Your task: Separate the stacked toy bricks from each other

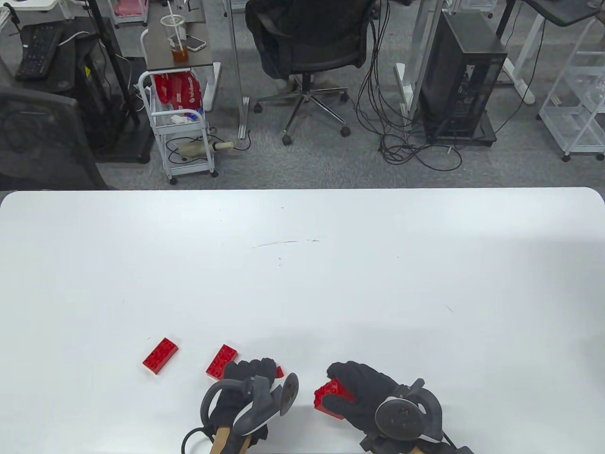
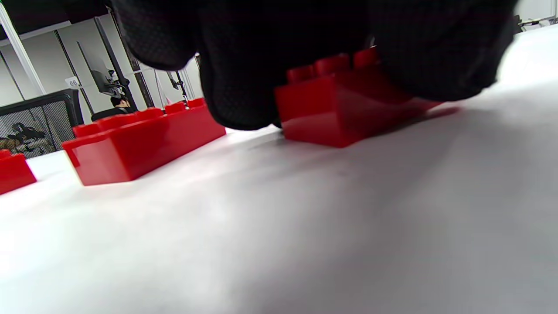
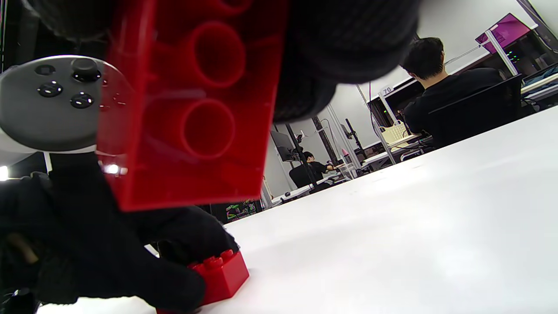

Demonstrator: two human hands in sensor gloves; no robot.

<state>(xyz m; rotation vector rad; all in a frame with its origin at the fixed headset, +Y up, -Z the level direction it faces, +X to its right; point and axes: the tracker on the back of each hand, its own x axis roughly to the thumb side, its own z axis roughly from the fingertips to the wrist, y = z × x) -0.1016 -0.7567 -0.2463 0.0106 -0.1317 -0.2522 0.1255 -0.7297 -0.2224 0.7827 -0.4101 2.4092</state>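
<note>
A: Table view, bottom centre: the right hand [image 1: 364, 395] grips a red brick stack [image 1: 331, 395]; two loose bricks [image 1: 160, 355] lie at lower left.

B: Left wrist view: the left hand [image 2: 270, 52] closes over a single brick [image 2: 344, 109] resting on the table [image 2: 305, 226].

A: Right wrist view: the stack's hollow underside fills the upper left. Best to set that brick flat, then pry straight.

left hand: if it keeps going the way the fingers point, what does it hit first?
The left hand already rests its fingers on a red brick lying on the table. Pushing further forward, it would likely meet the neighbouring loose brick next, though depth between them is unclear.
</note>
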